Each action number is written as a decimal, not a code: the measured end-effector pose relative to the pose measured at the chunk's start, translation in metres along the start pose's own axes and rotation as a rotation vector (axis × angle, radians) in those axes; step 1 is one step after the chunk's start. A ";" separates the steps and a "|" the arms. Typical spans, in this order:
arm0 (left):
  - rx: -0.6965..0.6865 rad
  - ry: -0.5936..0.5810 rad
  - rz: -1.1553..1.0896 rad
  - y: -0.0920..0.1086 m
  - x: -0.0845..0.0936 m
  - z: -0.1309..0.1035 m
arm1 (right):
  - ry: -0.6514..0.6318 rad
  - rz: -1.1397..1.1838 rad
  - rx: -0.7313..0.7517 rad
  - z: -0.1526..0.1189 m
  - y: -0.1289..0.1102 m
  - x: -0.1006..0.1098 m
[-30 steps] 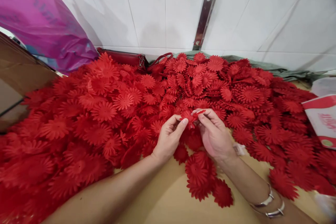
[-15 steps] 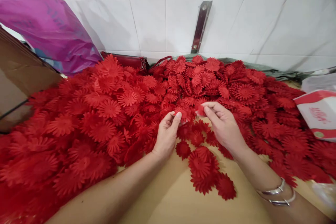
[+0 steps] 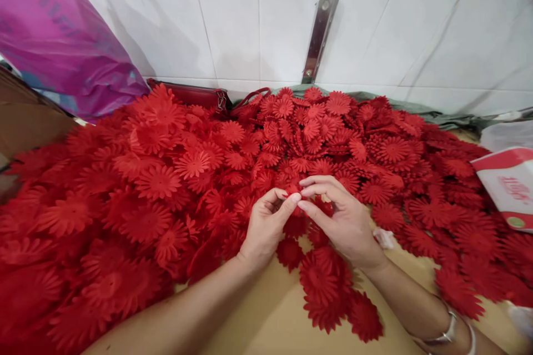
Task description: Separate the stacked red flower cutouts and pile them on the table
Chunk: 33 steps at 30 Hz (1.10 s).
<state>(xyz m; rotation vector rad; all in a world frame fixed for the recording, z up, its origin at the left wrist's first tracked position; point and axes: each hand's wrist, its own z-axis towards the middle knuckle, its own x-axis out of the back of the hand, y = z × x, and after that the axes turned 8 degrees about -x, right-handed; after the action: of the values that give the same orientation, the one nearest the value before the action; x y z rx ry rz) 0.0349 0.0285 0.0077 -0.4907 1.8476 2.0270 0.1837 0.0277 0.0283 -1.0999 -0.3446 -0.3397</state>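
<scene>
A small red artificial flower piece (image 3: 293,188) is pinched between the thumb and forefinger of my left hand (image 3: 268,222). My right hand (image 3: 339,216) meets it from the other side, thumb and fingertips closed at the piece's edge; the fingers cover much of it. Below my hands, several loose red flower pieces (image 3: 320,277) lie overlapping on the tan table (image 3: 250,321). A large heap of red petal pieces (image 3: 158,180) spreads behind and to both sides. Beside my right wrist lies a small crumpled whitish-pink scrap (image 3: 383,238).
At the back left stand a purple plastic bag (image 3: 79,50) and a cardboard box (image 3: 29,116). A red purse (image 3: 189,94) rests behind the heap, by the tiled wall (image 3: 233,28) with its metal bracket (image 3: 320,39). A red-and-white box (image 3: 510,186) sits at right.
My right hand has moved left to meet my left hand at the flower piece. The bit it pinched is gone from its fingers, and a whitish-pink scrap shows on the table by the wrist.
</scene>
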 end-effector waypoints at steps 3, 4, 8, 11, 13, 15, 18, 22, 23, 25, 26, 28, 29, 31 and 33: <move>0.006 -0.041 -0.009 -0.002 0.002 0.000 | -0.025 0.073 -0.061 0.000 0.002 0.000; 0.005 -0.063 -0.005 -0.002 0.002 0.000 | -0.021 0.091 -0.085 0.000 0.004 0.000; 0.009 -0.095 0.005 -0.004 0.001 -0.001 | 0.043 0.233 -0.212 -0.001 0.013 -0.004; -0.008 -0.058 0.023 -0.005 0.000 -0.002 | 0.125 0.409 -0.313 0.001 0.021 -0.005; -0.020 -0.028 0.027 -0.006 0.001 -0.002 | 0.181 0.506 -0.364 0.005 0.026 -0.002; -0.036 0.003 0.013 -0.007 0.002 -0.002 | 0.247 0.598 -0.375 0.011 0.029 0.004; -0.035 0.024 -0.020 -0.008 0.002 -0.001 | 0.276 0.693 -0.407 0.018 0.030 0.010; -0.018 0.023 -0.052 -0.010 0.001 0.001 | 0.175 0.796 -0.536 0.016 0.026 0.007; -0.020 0.028 -0.059 -0.010 0.001 0.001 | 0.150 0.825 -0.553 0.015 0.025 0.006; -0.023 0.044 -0.073 -0.010 0.001 0.002 | 0.112 0.863 -0.580 0.013 0.025 0.005; -0.024 0.053 -0.081 -0.010 0.001 0.002 | 0.092 0.863 -0.592 0.013 0.025 0.006; -0.026 0.070 -0.089 -0.010 0.001 0.002 | 0.053 0.825 -0.596 0.014 0.024 0.007; -0.025 0.077 -0.090 -0.009 0.001 0.003 | 0.036 0.798 -0.584 0.014 0.023 0.008; -0.019 0.088 -0.094 -0.009 0.000 0.003 | 0.026 0.756 -0.531 0.014 0.021 0.008; -0.007 0.095 -0.104 -0.008 0.000 0.003 | 0.057 0.697 -0.450 0.012 0.018 0.007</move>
<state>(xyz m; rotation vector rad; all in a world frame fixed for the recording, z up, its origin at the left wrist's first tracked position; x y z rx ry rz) 0.0383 0.0320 0.0010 -0.6807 1.8293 1.9737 0.1969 0.0455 0.0222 -1.5683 0.1886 0.1854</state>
